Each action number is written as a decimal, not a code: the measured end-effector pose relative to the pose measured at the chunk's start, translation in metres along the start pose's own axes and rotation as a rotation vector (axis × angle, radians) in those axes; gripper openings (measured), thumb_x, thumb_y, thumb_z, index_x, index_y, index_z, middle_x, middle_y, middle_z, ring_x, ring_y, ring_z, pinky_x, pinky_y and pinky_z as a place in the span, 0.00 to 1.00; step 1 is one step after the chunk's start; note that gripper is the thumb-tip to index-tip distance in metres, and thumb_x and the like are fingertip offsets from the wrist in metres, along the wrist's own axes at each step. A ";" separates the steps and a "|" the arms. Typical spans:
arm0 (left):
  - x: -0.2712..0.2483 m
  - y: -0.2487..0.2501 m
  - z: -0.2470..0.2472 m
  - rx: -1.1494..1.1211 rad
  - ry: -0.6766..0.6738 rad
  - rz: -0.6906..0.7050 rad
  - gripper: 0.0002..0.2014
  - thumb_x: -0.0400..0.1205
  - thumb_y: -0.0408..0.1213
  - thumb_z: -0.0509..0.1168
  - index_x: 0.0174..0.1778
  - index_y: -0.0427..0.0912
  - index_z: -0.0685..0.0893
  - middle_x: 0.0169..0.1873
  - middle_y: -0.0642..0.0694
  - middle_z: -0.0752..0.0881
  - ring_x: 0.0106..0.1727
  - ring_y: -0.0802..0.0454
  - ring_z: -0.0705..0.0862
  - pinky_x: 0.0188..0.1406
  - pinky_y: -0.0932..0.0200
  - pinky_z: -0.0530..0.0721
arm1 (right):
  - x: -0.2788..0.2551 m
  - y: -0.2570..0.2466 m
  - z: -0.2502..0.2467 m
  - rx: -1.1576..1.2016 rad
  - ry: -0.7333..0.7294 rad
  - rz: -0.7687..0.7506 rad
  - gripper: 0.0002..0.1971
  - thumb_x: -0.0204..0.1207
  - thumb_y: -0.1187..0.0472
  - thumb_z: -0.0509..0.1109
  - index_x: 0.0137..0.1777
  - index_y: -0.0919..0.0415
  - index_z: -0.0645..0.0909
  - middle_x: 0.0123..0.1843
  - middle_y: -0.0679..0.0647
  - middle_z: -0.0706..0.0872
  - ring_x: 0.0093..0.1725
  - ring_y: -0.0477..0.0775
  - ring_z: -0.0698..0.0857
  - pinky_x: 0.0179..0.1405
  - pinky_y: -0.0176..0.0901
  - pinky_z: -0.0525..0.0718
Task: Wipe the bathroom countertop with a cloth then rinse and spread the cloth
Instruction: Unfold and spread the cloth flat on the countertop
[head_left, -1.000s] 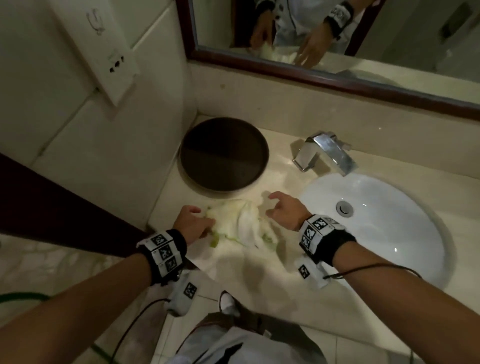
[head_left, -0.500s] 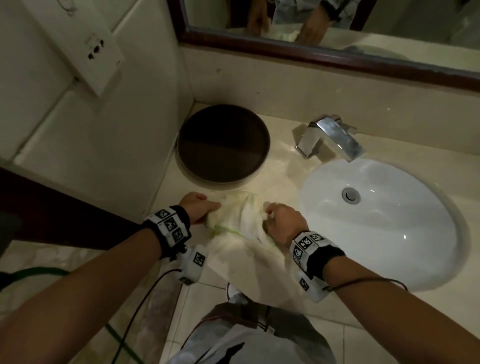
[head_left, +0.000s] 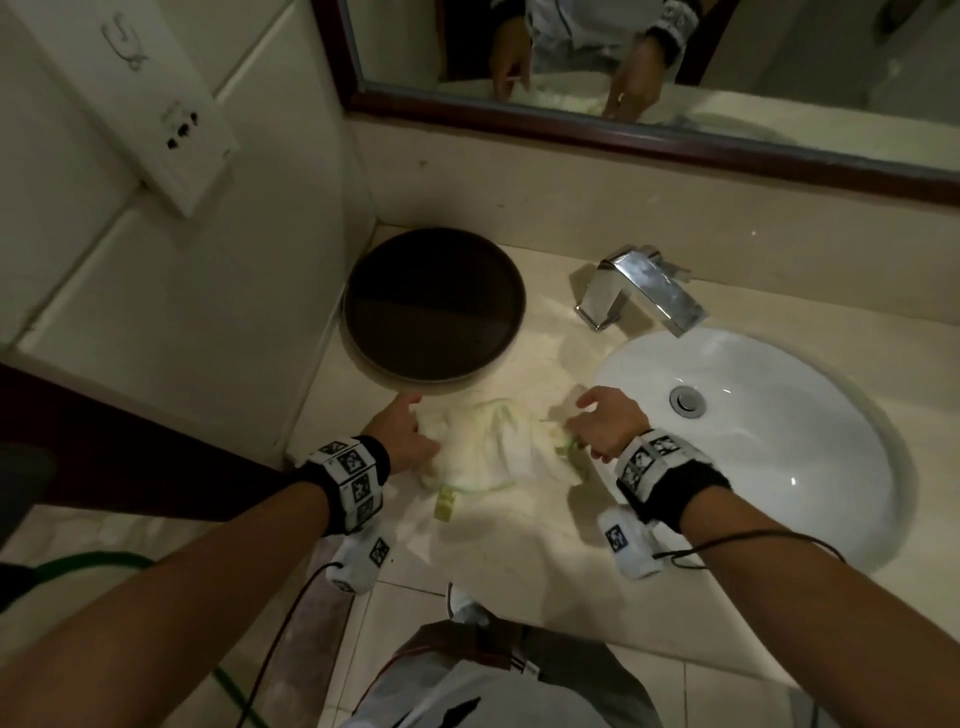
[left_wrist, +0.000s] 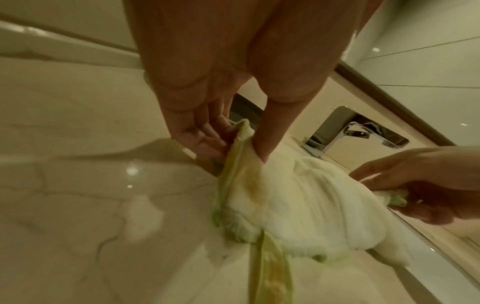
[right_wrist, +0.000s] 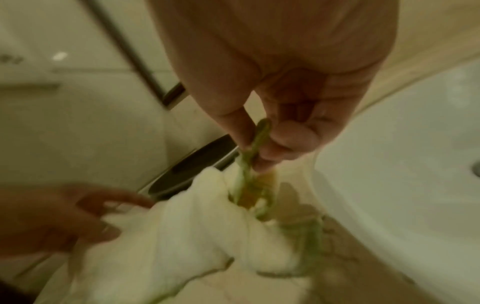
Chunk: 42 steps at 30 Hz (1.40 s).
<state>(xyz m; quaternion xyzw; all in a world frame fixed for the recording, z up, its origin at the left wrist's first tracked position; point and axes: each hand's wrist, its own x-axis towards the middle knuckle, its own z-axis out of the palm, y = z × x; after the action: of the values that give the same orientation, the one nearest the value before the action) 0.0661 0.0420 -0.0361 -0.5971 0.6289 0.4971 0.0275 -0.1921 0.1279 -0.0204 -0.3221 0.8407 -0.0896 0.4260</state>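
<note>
A white cloth (head_left: 488, 449) with a green hem lies bunched on the beige marble countertop (head_left: 519, 540), between the dark round tray and the basin. My left hand (head_left: 410, 434) pinches the cloth's left edge (left_wrist: 240, 133) between thumb and fingers. My right hand (head_left: 602, 423) pinches the green hem (right_wrist: 255, 139) at the cloth's right side. The cloth (left_wrist: 298, 201) sags between the two hands, and a green hem strip (left_wrist: 270, 265) trails toward the counter's front edge.
A dark round tray (head_left: 434, 306) sits at the back left by the wall. The chrome faucet (head_left: 641, 291) stands above the white oval basin (head_left: 779, 467) on the right. A mirror (head_left: 675, 67) runs along the back wall.
Both hands have drawn apart, pulling the bunched cloth wider across the counter. The right hand now pinches the green hem nearer the basin.
</note>
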 end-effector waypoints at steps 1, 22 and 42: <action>0.004 -0.002 0.001 0.022 -0.010 -0.013 0.39 0.72 0.35 0.75 0.78 0.46 0.65 0.64 0.40 0.82 0.58 0.43 0.83 0.59 0.50 0.83 | -0.001 0.001 0.004 0.031 0.026 0.003 0.09 0.71 0.60 0.70 0.50 0.53 0.79 0.41 0.57 0.88 0.34 0.58 0.84 0.33 0.44 0.82; -0.013 0.059 0.035 0.648 0.129 0.474 0.20 0.79 0.40 0.65 0.68 0.48 0.76 0.64 0.46 0.72 0.68 0.46 0.71 0.66 0.52 0.74 | 0.002 0.018 0.006 -0.391 0.242 -0.327 0.13 0.75 0.59 0.67 0.57 0.47 0.82 0.56 0.53 0.85 0.57 0.61 0.83 0.51 0.46 0.79; -0.019 0.081 0.082 0.747 0.083 0.843 0.16 0.75 0.31 0.65 0.60 0.41 0.80 0.55 0.42 0.79 0.55 0.43 0.77 0.43 0.51 0.82 | 0.004 0.047 -0.002 -0.081 0.162 -0.061 0.15 0.73 0.52 0.68 0.60 0.50 0.77 0.50 0.56 0.84 0.52 0.64 0.82 0.47 0.45 0.76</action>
<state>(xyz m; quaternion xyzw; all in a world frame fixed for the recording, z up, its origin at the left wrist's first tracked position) -0.0376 0.0928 -0.0176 -0.2627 0.9469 0.1848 0.0113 -0.2176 0.1612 -0.0417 -0.3561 0.8652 -0.0943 0.3402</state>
